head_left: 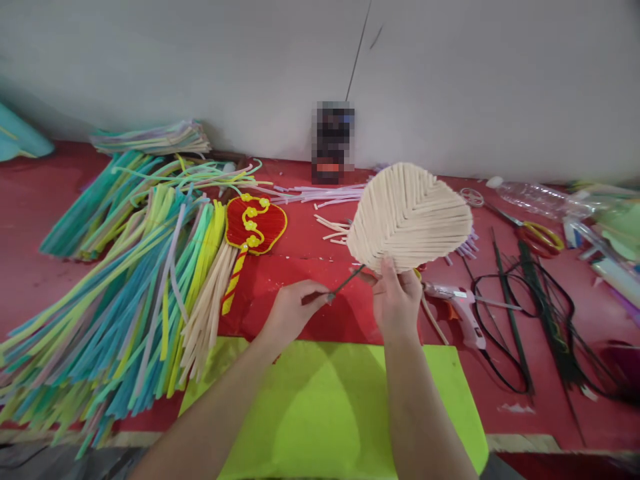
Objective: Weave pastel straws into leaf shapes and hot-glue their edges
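Note:
A cream fan (410, 217) made of pipe cleaners laid in a leaf-like pattern is held up over the table. My right hand (397, 297) grips its lower edge, thumb on the front face. A thin dark stem (349, 280) sticks out from the fan's lower left. My left hand (295, 307) pinches the stem's free end between thumb and fingers. Left of my hands lies a finished-looking red fan (257, 225) with yellow edging, small yellow flowers and a striped handle. A pink hot glue gun (463, 310) lies just right of my right hand.
Heaps of coloured pipe cleaners (135, 300) cover the left side. Scissors (537, 237), a clear plastic bottle (537, 197) and dark green wires (547, 313) lie at right, with a black cable looping among them. A lime-green sheet (325, 407) covers the front edge.

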`<state>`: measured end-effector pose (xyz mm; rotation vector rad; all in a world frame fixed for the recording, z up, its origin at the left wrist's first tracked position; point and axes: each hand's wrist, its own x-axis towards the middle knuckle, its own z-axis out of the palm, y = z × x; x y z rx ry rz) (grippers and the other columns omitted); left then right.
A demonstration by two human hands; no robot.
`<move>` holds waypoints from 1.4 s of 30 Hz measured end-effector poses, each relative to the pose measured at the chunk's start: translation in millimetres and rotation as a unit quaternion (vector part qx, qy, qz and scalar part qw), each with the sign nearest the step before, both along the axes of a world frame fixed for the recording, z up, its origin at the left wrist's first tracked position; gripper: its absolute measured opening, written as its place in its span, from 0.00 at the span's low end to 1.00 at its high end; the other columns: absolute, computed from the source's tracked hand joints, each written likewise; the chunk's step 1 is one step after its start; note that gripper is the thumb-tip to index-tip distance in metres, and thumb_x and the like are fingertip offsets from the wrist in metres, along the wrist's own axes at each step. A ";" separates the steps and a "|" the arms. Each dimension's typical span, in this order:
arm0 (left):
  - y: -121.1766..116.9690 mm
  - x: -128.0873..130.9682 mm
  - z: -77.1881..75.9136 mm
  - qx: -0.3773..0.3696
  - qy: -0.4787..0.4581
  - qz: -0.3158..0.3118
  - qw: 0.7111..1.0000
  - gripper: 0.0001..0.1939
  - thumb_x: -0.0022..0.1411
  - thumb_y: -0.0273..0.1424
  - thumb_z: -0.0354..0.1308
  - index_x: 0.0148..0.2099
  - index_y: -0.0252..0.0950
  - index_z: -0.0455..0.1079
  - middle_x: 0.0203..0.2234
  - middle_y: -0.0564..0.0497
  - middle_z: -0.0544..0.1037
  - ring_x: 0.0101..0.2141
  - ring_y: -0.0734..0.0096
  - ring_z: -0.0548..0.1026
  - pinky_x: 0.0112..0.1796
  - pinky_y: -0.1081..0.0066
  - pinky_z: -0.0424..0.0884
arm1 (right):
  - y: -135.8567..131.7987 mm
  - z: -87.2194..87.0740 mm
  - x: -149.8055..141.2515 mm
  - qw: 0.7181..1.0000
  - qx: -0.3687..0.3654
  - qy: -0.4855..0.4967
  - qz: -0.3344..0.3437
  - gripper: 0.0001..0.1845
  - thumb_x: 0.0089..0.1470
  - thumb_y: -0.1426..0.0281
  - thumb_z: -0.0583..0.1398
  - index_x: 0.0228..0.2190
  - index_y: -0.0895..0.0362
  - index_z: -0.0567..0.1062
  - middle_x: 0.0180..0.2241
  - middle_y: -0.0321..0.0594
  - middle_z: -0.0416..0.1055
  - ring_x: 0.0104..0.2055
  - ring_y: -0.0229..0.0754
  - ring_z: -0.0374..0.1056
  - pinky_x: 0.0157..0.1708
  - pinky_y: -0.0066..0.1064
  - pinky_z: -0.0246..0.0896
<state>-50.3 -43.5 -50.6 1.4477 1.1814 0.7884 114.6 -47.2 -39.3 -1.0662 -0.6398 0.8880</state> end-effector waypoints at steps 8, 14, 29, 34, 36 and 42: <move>-0.4 -12.6 16.9 0.097 -0.112 0.035 0.988 0.16 0.48 0.36 0.67 0.40 0.36 0.75 0.36 0.48 0.80 0.39 0.63 0.77 0.44 0.67 0.72 | -30.8 14.9 -0.9 0.969 -0.007 -0.244 0.036 0.04 0.43 0.65 0.67 0.25 0.51 0.80 0.27 0.36 0.78 0.36 0.49 0.73 0.41 0.39 0.68; 1.3 -16.8 11.0 0.149 -0.174 0.089 0.969 0.18 0.49 0.43 0.66 0.37 0.34 0.75 0.34 0.47 0.80 0.37 0.64 0.77 0.42 0.66 0.73 | -25.0 19.8 -23.6 0.969 0.006 -0.201 0.142 0.05 0.41 0.65 0.67 0.25 0.51 0.81 0.32 0.35 0.80 0.41 0.49 0.74 0.47 0.40 0.66; -4.1 -10.5 22.9 0.102 -0.191 0.091 0.972 0.19 0.45 0.40 0.67 0.37 0.33 0.75 0.34 0.46 0.81 0.37 0.64 0.78 0.42 0.64 0.74 | -22.8 24.2 -24.0 0.982 -0.006 -0.147 0.122 0.05 0.37 0.68 0.68 0.22 0.54 0.79 0.27 0.36 0.79 0.33 0.45 0.74 0.39 0.39 0.70; -3.2 -6.6 22.5 0.087 -0.203 0.112 0.969 0.19 0.43 0.41 0.68 0.35 0.32 0.75 0.32 0.47 0.81 0.36 0.64 0.78 0.42 0.63 0.74 | -22.0 23.3 -24.4 0.983 -0.028 -0.124 0.133 0.06 0.36 0.69 0.68 0.21 0.56 0.78 0.23 0.36 0.76 0.28 0.42 0.72 0.34 0.36 0.69; -2.6 -6.2 21.5 0.085 -0.212 0.113 0.967 0.20 0.43 0.41 0.69 0.35 0.32 0.75 0.33 0.47 0.81 0.36 0.64 0.79 0.42 0.63 0.74 | -21.6 22.1 -24.8 0.983 -0.024 -0.128 0.129 0.05 0.36 0.70 0.68 0.21 0.56 0.78 0.22 0.35 0.76 0.28 0.40 0.71 0.35 0.35 0.69; -1.6 -6.7 21.2 0.093 -0.229 0.113 0.962 0.18 0.42 0.41 0.69 0.33 0.33 0.75 0.31 0.48 0.81 0.36 0.64 0.79 0.41 0.64 0.75 | -23.4 20.0 -29.6 0.985 -0.004 -0.129 0.111 0.05 0.38 0.69 0.68 0.23 0.56 0.78 0.24 0.35 0.76 0.26 0.39 0.70 0.31 0.34 0.68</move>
